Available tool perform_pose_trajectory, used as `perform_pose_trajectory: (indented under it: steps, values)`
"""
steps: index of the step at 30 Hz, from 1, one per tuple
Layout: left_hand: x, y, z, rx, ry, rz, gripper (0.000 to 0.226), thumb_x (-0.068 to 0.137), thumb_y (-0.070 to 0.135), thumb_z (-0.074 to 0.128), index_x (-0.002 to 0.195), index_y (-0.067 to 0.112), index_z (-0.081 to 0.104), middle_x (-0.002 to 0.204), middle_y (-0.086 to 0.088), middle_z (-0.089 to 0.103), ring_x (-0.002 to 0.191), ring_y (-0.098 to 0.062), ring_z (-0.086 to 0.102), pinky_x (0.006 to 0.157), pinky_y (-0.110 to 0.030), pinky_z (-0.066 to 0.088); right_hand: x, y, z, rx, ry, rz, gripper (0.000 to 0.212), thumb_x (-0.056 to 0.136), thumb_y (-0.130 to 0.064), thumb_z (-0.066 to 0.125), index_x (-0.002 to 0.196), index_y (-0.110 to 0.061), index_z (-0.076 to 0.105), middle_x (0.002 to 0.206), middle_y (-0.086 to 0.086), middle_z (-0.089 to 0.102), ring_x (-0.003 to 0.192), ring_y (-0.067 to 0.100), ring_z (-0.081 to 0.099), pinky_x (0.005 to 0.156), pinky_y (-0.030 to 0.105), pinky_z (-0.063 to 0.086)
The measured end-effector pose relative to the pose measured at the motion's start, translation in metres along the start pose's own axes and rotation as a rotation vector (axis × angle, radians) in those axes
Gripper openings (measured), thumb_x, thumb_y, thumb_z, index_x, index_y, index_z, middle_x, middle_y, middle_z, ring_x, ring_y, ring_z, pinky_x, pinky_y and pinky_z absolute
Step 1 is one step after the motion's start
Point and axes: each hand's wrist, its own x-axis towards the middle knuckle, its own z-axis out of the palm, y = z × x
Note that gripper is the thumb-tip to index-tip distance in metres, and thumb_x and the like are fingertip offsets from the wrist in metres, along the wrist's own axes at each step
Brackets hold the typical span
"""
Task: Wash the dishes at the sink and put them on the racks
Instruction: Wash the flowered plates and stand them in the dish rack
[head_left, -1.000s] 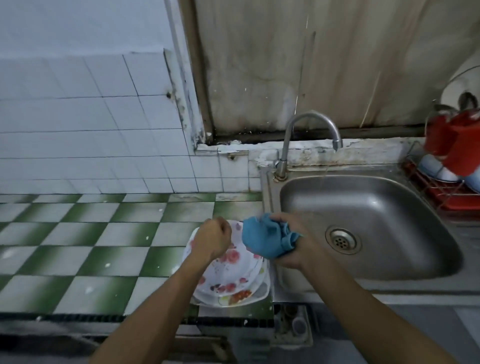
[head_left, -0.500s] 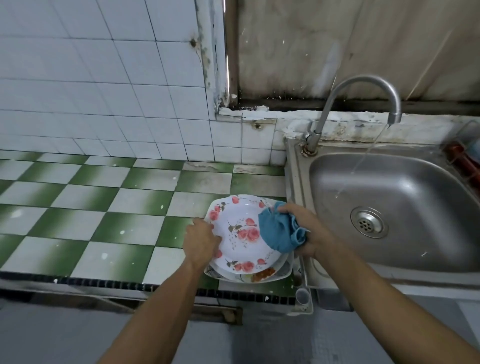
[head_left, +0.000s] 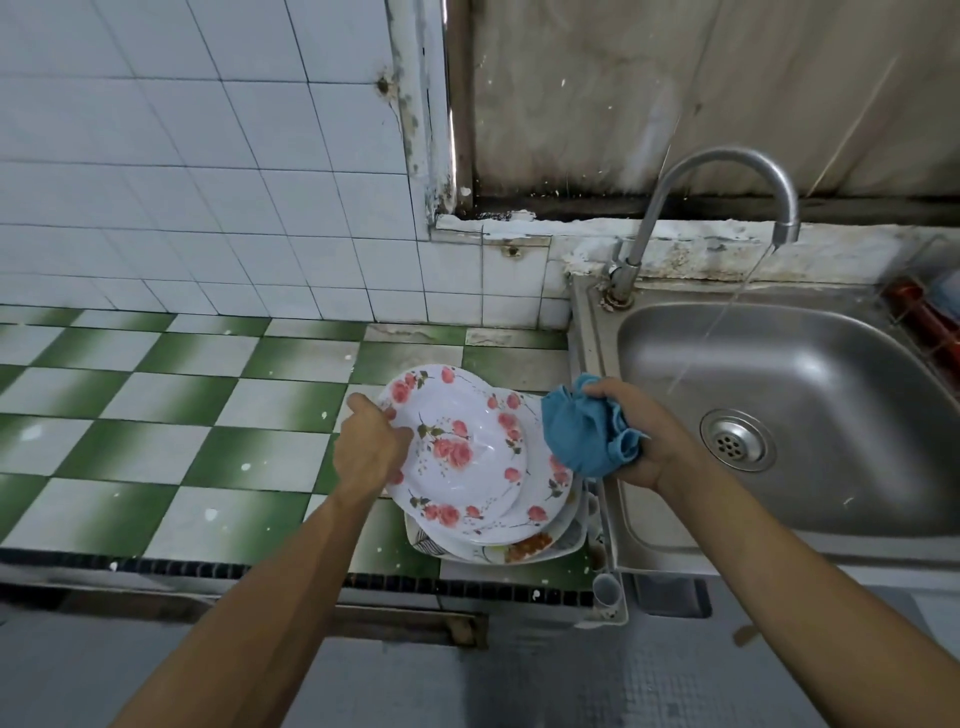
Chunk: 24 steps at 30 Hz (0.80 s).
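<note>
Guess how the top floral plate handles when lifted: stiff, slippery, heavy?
Probably stiff: gripped at one rim by the left hand, the top floral plate holds its shape. Likely slippery: its face is glossy with glare. Probably light, since one hand's rim grip seems to tilt it off the stack.

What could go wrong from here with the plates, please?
The left hand grips the top floral plate by one rim while the right hand holds the blue cloth; the plate might slip onto the stack. The stack lies staggered near the front edge of the counter; a nudge could shift it. The running tap wastes water.
</note>
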Motion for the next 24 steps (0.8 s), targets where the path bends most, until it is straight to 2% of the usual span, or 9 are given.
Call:
perform_pose_trajectory:
  steps: [3,5,8,12,15,18,20,22,24]
  values:
    - [-0.003,0.015,-0.013,-0.106,0.033,0.092,0.029,0.091,0.015,0.058,0.109,0.009,0.036,0.096,-0.011,0.061,0.072,-0.038,0.067,0.065,-0.048,0.058,-0.007,-0.003,-0.001,0.047,-0.015,-0.002,0.018,0.097,-0.022,0.055,0.092,-0.006,0.063,0.094,0.016,0.067,0.087,0.026,0.064,0.095,0.041,0.050]
    - [-0.009,0.029,-0.017,-0.131,0.036,0.155,0.023,0.091,0.013,0.055,0.107,0.010,0.039,0.090,-0.007,0.056,0.080,-0.037,0.062,0.070,-0.050,0.057,-0.009,-0.004,-0.003,0.090,-0.028,-0.001,0.019,0.095,-0.023,0.057,0.088,-0.007,0.064,0.095,0.016,0.067,0.091,0.026,0.064,0.106,0.044,0.045]
    - [-0.021,0.051,-0.021,-0.088,0.083,0.311,0.013,0.091,0.010,0.053,0.101,0.010,0.044,0.088,-0.006,0.056,0.080,-0.030,0.055,0.067,-0.037,0.042,-0.017,-0.003,-0.002,0.126,-0.029,-0.008,0.020,0.094,-0.024,0.058,0.085,-0.008,0.065,0.092,0.014,0.067,0.087,0.026,0.064,0.097,0.043,0.049]
    - [-0.036,0.070,-0.015,-0.015,0.114,0.499,0.012,0.095,0.008,0.052,0.090,0.011,0.041,0.074,-0.004,0.052,0.065,-0.022,0.047,0.050,-0.032,0.025,-0.028,-0.004,-0.002,0.154,-0.040,-0.016,0.021,0.094,-0.025,0.058,0.082,-0.009,0.064,0.088,0.013,0.067,0.084,0.026,0.064,0.087,0.041,0.051]
    - [-0.046,0.073,-0.011,0.059,0.159,0.705,0.016,0.092,0.003,0.051,0.088,0.011,0.038,0.076,-0.008,0.050,0.067,-0.030,0.047,0.053,-0.036,0.024,-0.032,-0.004,-0.007,0.193,-0.054,-0.037,0.026,0.094,-0.029,0.059,0.076,-0.011,0.066,0.082,0.011,0.069,0.081,0.024,0.065,0.082,0.039,0.053]
    - [-0.052,0.078,-0.010,0.059,0.202,0.820,0.021,0.089,-0.002,0.051,0.087,0.012,0.035,0.077,-0.007,0.046,0.068,-0.031,0.045,0.057,-0.037,0.023,-0.037,-0.004,-0.013,0.259,-0.033,-0.064,0.029,0.094,-0.036,0.060,0.080,-0.012,0.067,0.087,0.012,0.069,0.086,0.025,0.066,0.083,0.041,0.055]
    - [-0.058,0.088,-0.015,-0.083,0.208,0.763,0.017,0.094,0.002,0.050,0.091,0.012,0.037,0.079,-0.008,0.050,0.068,-0.027,0.048,0.053,-0.037,0.030,-0.039,-0.003,-0.017,0.284,-0.020,-0.092,0.030,0.095,-0.042,0.059,0.088,-0.013,0.066,0.097,0.012,0.069,0.094,0.027,0.067,0.082,0.041,0.057]
    - [-0.065,0.105,-0.029,-0.366,0.155,0.561,0.010,0.099,0.007,0.047,0.103,0.014,0.040,0.086,-0.007,0.057,0.071,-0.022,0.055,0.053,-0.036,0.042,-0.040,-0.005,-0.019,0.294,0.000,-0.175,0.033,0.095,-0.046,0.056,0.091,-0.015,0.067,0.107,0.013,0.066,0.106,0.027,0.064,0.086,0.040,0.056]
    - [-0.075,0.124,-0.042,-0.704,0.017,0.329,0.016,0.102,0.012,0.044,0.117,0.018,0.045,0.093,0.000,0.062,0.076,-0.015,0.063,0.057,-0.034,0.052,-0.046,-0.017,-0.017,0.285,-0.012,-0.331,0.037,0.098,-0.047,0.051,0.096,-0.015,0.069,0.114,0.011,0.064,0.111,0.026,0.062,0.088,0.041,0.055]
